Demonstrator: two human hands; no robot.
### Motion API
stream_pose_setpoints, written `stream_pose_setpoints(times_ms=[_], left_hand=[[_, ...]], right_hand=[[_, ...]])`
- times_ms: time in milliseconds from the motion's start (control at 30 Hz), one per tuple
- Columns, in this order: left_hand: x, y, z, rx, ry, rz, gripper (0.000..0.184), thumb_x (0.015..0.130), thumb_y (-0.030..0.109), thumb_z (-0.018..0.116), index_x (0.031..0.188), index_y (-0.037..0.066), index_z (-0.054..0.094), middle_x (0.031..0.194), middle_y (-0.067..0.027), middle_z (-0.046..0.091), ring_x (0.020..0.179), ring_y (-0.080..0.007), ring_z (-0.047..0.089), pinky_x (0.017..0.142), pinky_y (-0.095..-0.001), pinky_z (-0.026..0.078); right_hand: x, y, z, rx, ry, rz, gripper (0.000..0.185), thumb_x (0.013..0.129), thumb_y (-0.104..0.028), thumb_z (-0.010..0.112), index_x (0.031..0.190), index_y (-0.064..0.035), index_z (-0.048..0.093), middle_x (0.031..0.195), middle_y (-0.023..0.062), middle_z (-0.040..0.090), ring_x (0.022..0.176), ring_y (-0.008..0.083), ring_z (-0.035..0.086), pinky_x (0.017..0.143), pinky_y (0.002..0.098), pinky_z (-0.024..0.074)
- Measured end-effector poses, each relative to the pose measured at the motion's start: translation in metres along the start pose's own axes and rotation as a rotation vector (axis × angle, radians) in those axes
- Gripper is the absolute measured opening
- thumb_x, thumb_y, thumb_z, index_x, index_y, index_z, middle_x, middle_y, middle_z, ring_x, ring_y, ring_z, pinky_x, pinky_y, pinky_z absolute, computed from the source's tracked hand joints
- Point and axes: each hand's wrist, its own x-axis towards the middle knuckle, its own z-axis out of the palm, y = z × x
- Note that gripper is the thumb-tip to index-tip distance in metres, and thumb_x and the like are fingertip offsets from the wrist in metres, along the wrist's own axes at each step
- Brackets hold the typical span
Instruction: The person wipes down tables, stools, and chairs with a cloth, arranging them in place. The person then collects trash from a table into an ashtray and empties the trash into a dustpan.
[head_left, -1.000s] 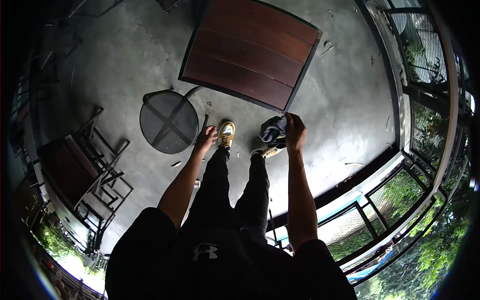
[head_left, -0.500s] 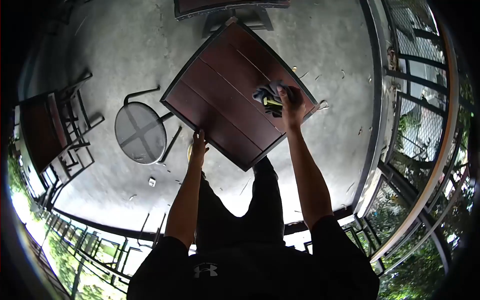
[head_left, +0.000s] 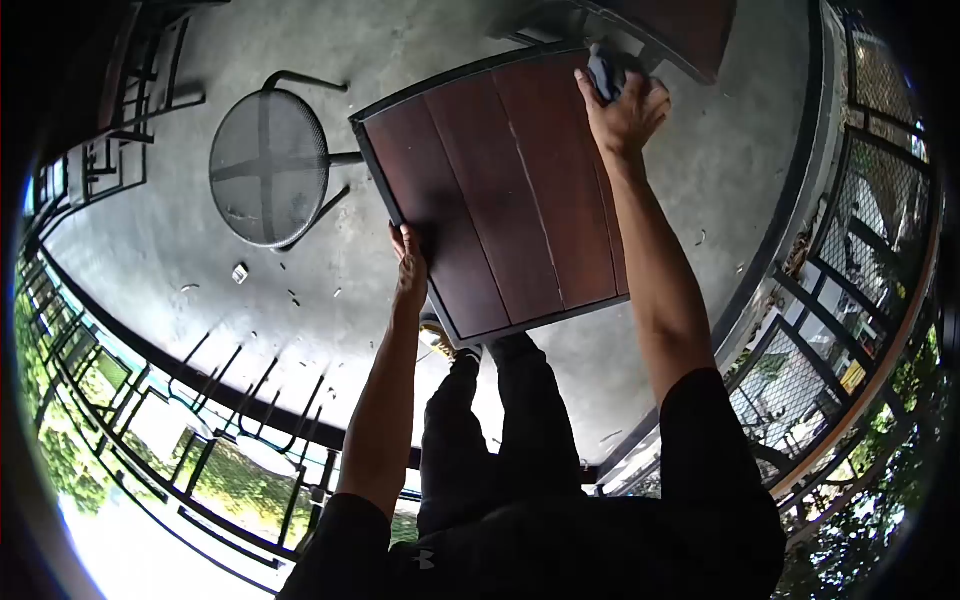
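A dark red-brown slatted table (head_left: pixel 500 190) with a black metal rim stands in front of me. My left hand (head_left: pixel 408 262) grips the table's left edge, fingers at the rim. At the far right corner of the tabletop, my right hand (head_left: pixel 628 108) is closed on a dark grey-blue cloth (head_left: pixel 602 72), which is bunched under the palm and fingers. Part of the cloth is hidden by the hand.
A round mesh stool (head_left: pixel 268 168) with black legs stands left of the table. Another dark table (head_left: pixel 680 30) is beyond the far right corner. A railing (head_left: pixel 240 480) curves behind me, and a mesh fence (head_left: pixel 870 215) runs along the right. Small litter (head_left: pixel 240 273) lies on the floor.
The view has turned, and the table now appears rotated. My right hand has moved with the cloth to the table's far corner. My left hand has come onto the table's edge.
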Motion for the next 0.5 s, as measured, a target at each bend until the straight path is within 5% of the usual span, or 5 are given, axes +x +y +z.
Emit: stream_pose_setpoints(times_ms=[100, 200, 333, 500], left_hand=[[-0.004, 0.01, 0.009, -0.259, 0.108, -0.177, 0.078, 0.087, 0.064, 0.024, 0.142, 0.013, 0.002, 0.145, -0.0146, 0.012, 0.132, -0.027, 0.018, 0.106, -0.038, 0.014], [-0.007, 0.025, 0.011, -0.233, 0.131, -0.192, 0.079, 0.086, 0.065, 0.023, 0.142, 0.013, 0.003, 0.144, -0.0156, 0.014, 0.131, -0.0285, 0.019, 0.106, -0.04, 0.014], [-0.011, 0.04, 0.008, -0.2, 0.104, -0.227, 0.079, 0.085, 0.067, 0.02, 0.142, 0.014, 0.003, 0.144, -0.0168, 0.013, 0.132, -0.0305, 0.018, 0.107, -0.0417, 0.012], [-0.007, 0.021, 0.014, -0.164, 0.113, -0.244, 0.079, 0.085, 0.067, 0.017, 0.142, 0.013, 0.003, 0.144, -0.0169, 0.013, 0.132, -0.0319, 0.017, 0.107, -0.0425, 0.009]], right_hand=[[-0.009, -0.013, 0.024, -0.315, -0.027, -0.22, 0.062, 0.076, -0.051, 0.059, 0.113, -0.0019, 0.048, 0.116, 0.0173, 0.044, 0.112, 0.0354, 0.036, 0.091, 0.0512, 0.0326], [-0.015, 0.002, 0.046, -0.051, -0.034, -0.019, 0.057, 0.084, -0.052, 0.047, 0.119, -0.007, 0.047, 0.125, 0.0164, 0.041, 0.118, 0.0372, 0.033, 0.096, 0.0561, 0.0217], [-0.026, -0.02, 0.051, -0.244, -0.058, -0.057, 0.051, 0.088, -0.049, 0.039, 0.126, -0.0153, 0.044, 0.132, 0.0142, 0.036, 0.12, 0.0386, 0.031, 0.096, 0.0577, 0.0199], [-0.093, -0.119, 0.07, -0.022, -0.199, -0.406, 0.041, 0.086, -0.046, 0.044, 0.123, -0.029, 0.05, 0.133, 0.0148, 0.037, 0.126, 0.0412, 0.026, 0.099, 0.0621, 0.0172]])
